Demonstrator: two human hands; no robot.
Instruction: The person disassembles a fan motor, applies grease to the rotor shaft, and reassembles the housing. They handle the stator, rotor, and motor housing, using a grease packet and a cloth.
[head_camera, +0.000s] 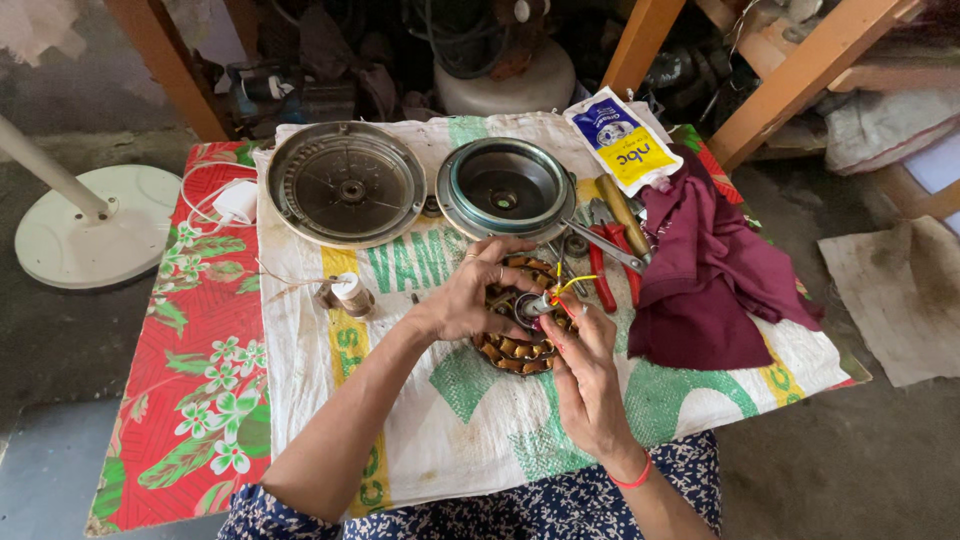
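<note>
1. The motor winding (515, 340), a round ring of copper coils with a metal shaft in the middle, lies flat on the white woven sack (450, 420) that covers the table, approx. at the centre, just in front of the person.
2. The left hand (470, 295) rests on the upper-left part of the ring. Its fingers are curled and half closed around the rim and the hub, so it holds the ring steady.
3. The right hand (585, 375) comes from below-right. Thumb and first finger are nearly shut, pinching at the thin wires (565, 290), yellow and red, near the shaft. If the pinch really grips a wire, I cannot tell for sure.
4. Handling, my judgement: the ring looks heavy for its size and stiff, because it is iron core w/ copper. It will not bend, and probably does not slide on the rough sack.
5. The coils and wires look fragile: thin copper, easy to scratch or break. The lead wires are soft and light.
6. Best place to take hold: the outer rim or the shaft, not the coils.
7. Around it: two round metal covers (345, 185) and (505, 188) behind, red-handled pliers (605, 265) to the right, a dark red cloth (710, 270), a small spool (350, 295) to the left.
</note>
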